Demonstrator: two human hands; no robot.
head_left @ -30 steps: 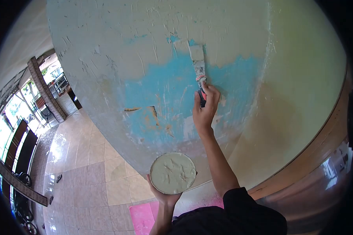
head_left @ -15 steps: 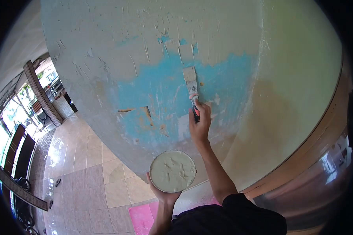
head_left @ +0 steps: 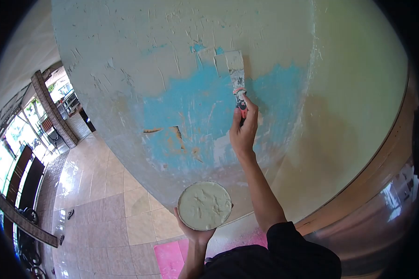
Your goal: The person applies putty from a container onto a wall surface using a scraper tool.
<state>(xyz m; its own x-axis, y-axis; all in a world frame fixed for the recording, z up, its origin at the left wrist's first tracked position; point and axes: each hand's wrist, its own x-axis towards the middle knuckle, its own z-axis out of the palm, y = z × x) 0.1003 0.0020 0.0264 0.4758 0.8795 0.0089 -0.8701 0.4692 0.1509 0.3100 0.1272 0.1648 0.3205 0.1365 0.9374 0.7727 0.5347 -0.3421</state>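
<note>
My right hand (head_left: 245, 125) is closed around the handle of a putty knife (head_left: 238, 76), its blade smeared with pale filler and lying against the wall (head_left: 191, 109). The blade is at the upper edge of a bright blue patch, where greyish filler begins. Low in the head view, my left hand (head_left: 196, 232) grips a round tub of putty (head_left: 205, 206) from below. The putty surface is pale and marked with gouges. Ridges and streaks of filler show on the wall above the blue, and brown chipped spots lie at its lower left.
A tiled floor (head_left: 93, 200) stretches along the left, with a pillar (head_left: 53, 109) and dark benches (head_left: 25, 179) farther off. A pink sheet (head_left: 170, 258) lies below the tub. A brown curved edge (head_left: 358, 186) borders the wall on the right.
My right hand has moved the putty knife upward and slightly right, from the blue patch to its upper edge. My left hand still holds the tub in nearly the same place.
</note>
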